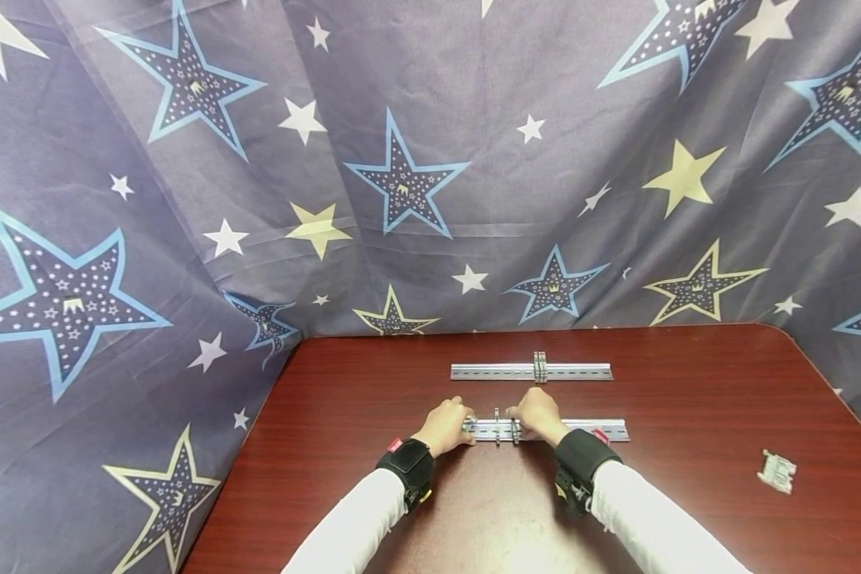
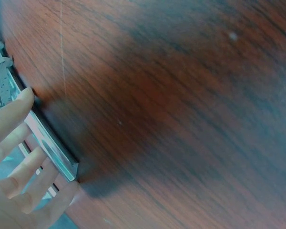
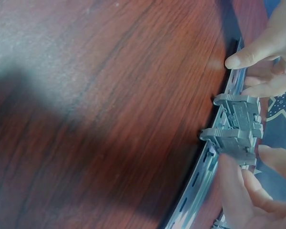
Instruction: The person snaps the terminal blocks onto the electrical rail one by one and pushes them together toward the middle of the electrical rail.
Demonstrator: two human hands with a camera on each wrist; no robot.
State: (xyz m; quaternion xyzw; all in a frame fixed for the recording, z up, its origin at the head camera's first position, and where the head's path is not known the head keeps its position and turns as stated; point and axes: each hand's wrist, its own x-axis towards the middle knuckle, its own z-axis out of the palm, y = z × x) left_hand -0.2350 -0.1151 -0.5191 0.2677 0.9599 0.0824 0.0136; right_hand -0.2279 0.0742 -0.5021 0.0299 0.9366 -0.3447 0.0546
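Observation:
A slotted metal DIN rail (image 1: 617, 431) lies crosswise on the table before me. My left hand (image 1: 445, 425) grips its left end; in the left wrist view the thumb (image 2: 12, 112) is on one edge and the fingers reach across to the other. Two thin grey terminal blocks stand apart on the rail, the left one (image 3: 240, 109) nearer my left hand. At the right block (image 3: 231, 141) my right hand (image 1: 540, 414) pinches with thumb and fingertips. The hand partly covers that block and the rail behind it.
Farther back lies a second DIN rail (image 1: 495, 371) with several terminal blocks (image 1: 540, 367) close together near its middle. A loose pale block (image 1: 778, 471) lies on the reddish-brown table (image 1: 689, 510) at the right. A star-patterned cloth (image 1: 430, 263) hangs behind the table and along its sides.

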